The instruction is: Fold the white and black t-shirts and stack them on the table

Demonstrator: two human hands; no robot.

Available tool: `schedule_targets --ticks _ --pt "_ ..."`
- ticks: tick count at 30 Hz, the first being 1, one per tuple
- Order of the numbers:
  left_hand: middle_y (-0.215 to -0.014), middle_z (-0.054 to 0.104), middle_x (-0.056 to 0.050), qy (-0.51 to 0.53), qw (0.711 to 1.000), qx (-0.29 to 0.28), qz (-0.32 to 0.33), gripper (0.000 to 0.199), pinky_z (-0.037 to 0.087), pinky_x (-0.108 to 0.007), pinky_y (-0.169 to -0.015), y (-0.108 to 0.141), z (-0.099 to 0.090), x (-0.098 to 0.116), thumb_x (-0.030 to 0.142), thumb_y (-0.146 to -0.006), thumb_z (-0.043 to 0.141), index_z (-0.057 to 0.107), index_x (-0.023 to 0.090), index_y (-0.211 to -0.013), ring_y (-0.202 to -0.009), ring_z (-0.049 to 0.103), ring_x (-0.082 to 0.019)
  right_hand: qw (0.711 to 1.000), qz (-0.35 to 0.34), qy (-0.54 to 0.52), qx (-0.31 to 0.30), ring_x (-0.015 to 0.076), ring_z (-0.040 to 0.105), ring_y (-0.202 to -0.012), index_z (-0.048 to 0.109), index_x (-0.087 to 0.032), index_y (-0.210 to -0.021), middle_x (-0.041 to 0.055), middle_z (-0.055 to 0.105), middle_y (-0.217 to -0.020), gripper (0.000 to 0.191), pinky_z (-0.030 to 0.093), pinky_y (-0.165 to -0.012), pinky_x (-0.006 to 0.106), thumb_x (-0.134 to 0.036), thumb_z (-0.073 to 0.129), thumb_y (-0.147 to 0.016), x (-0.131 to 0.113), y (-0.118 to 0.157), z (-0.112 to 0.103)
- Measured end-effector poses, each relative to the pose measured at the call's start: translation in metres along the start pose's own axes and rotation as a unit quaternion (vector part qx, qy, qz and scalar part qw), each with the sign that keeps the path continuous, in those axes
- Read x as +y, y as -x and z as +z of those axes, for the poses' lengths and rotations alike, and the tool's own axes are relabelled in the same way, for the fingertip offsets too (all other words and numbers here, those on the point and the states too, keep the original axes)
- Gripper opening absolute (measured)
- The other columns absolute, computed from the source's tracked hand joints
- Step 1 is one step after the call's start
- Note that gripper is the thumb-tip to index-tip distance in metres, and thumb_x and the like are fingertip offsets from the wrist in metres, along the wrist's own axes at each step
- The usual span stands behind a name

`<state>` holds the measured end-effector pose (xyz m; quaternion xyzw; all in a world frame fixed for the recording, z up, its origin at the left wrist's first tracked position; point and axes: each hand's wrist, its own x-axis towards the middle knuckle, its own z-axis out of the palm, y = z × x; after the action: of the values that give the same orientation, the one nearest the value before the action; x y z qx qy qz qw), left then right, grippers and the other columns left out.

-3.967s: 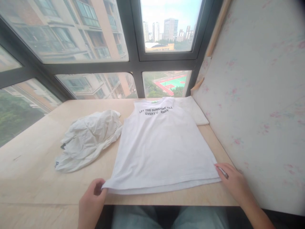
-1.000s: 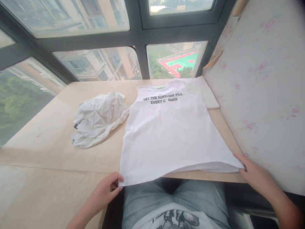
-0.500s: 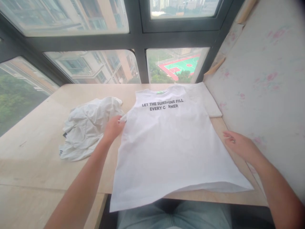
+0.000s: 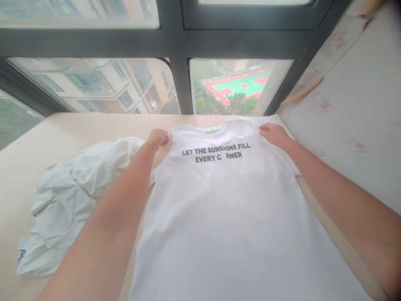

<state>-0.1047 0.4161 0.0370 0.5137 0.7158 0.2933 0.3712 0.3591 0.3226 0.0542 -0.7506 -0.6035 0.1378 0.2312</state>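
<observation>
A white T-shirt [image 4: 219, 217] lies spread out, printed front up, with its collar toward the window. Its dark lettering runs across the chest, and a small green label shows at the neckline. My left hand [image 4: 159, 138] is closed at the shirt's left shoulder edge, fingers curled in. At the opposite shoulder, my right hand [image 4: 273, 133] pinches the white fabric with fingertips together. Left of the shirt, partly behind my left forearm, sits a crumpled white garment [image 4: 72, 184]. The T-shirt's lower hem is out of view.
The pale tabletop [image 4: 19, 167] reaches back to a dark window frame [image 4: 184, 90]. A flowered wall [image 4: 354, 121] bounds the right side. Flat white cloth [image 4: 285, 156] lies at the T-shirt's right, near that wall.
Both hands have moved forward to the T-shirt's shoulders; the right came in from beside its right edge. The view has moved closer, so the hem has left the picture.
</observation>
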Motion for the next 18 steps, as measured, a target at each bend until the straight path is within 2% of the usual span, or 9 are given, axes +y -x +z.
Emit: schedule_targets --ticks 4,7,11,15,18 --pt "-0.082 0.064 -0.004 0.031 0.996 -0.025 -0.077 0.017 0.052 -0.027 -0.065 -0.039 0.007 0.020 0.026 -0.094 0.055 0.058 0.010 -0.099 -0.067 0.061 -0.011 0.983 0.129 -0.128 -0.002 0.0147 0.063 -0.082 0.066 -0.006 -0.098 0.0071 0.067 -0.084 0.020 0.050 -0.087 0.040 -0.018 0.064 -0.082 -0.018 -0.064 0.022" --pt "-0.069 0.061 -0.002 0.029 0.992 -0.045 -0.113 0.015 0.049 -0.024 -0.059 -0.051 0.005 0.027 0.026 -0.092 0.059 0.060 0.011 -0.089 -0.060 0.057 -0.010 0.965 0.193 -0.174 -0.026 0.0124 0.061 -0.069 0.064 -0.010 -0.085 0.0038 0.063 -0.069 0.006 0.054 -0.074 0.034 -0.014 0.066 -0.082 -0.025 -0.089 0.034" --pt "-0.063 0.064 -0.005 0.030 0.989 -0.077 -0.123 0.011 0.049 -0.023 -0.059 -0.054 0.004 0.029 0.022 -0.088 0.062 0.061 0.011 -0.084 -0.056 0.056 -0.010 0.947 0.236 -0.213 -0.044 0.0133 0.060 -0.064 0.058 -0.015 -0.076 0.0023 0.059 -0.062 0.012 0.054 -0.061 0.027 -0.009 0.068 -0.078 -0.032 -0.099 0.041" --pt "-0.055 0.060 -0.002 0.009 0.992 -0.057 -0.109 0.009 0.050 -0.024 -0.058 -0.057 0.006 0.030 0.013 -0.077 0.069 0.061 0.013 -0.077 -0.050 0.054 -0.010 0.917 0.256 -0.300 -0.052 0.0134 0.063 -0.065 0.056 -0.016 -0.084 0.0030 0.061 -0.067 0.010 0.054 -0.057 0.023 -0.009 0.063 -0.082 -0.040 -0.098 0.042" --pt "-0.056 0.063 -0.004 -0.010 0.994 -0.055 -0.098 0.010 0.052 -0.026 -0.060 -0.057 0.006 0.031 0.013 -0.072 0.072 0.062 0.014 -0.073 -0.053 0.059 -0.013 0.901 0.259 -0.343 -0.055 0.0139 0.061 -0.066 0.058 -0.014 -0.084 0.0013 0.058 -0.064 0.013 0.052 -0.055 0.022 -0.006 0.066 -0.078 -0.044 -0.095 0.043"
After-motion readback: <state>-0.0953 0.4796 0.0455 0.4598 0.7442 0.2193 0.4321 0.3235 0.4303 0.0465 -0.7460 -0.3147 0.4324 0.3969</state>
